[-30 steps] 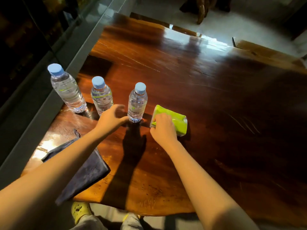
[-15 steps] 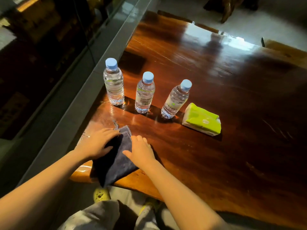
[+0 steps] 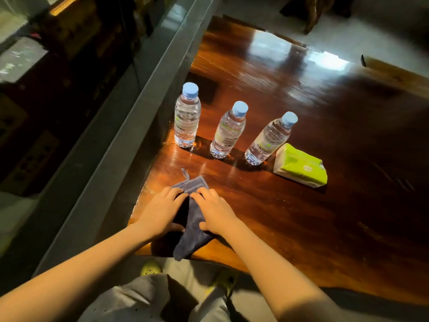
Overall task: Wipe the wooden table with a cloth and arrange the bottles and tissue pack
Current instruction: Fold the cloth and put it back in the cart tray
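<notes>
Left hand [image 3: 160, 212] and right hand [image 3: 214, 211] press flat, fingers [image 3: 174, 192] slightly spread, on dark cloth [image 3: 191, 231] at desk [image 3: 301, 228] near-left corner — three water bottles [image 3: 228, 133], green tissue pack [image 3: 300, 166] rowed behind.

- Room dim; daylight enters from far end.
- Glare streaks on table [image 3: 301, 205] far half.
- Bottles [image 3: 228, 131] cast short shadows.
- Edges bowed, corners soft.

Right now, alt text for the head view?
The left hand and right hand rest on a dark cloth at the wooden table's near edge. Behind, three capped water bottles stand in a row, a green tissue pack beside the rightmost.
</notes>
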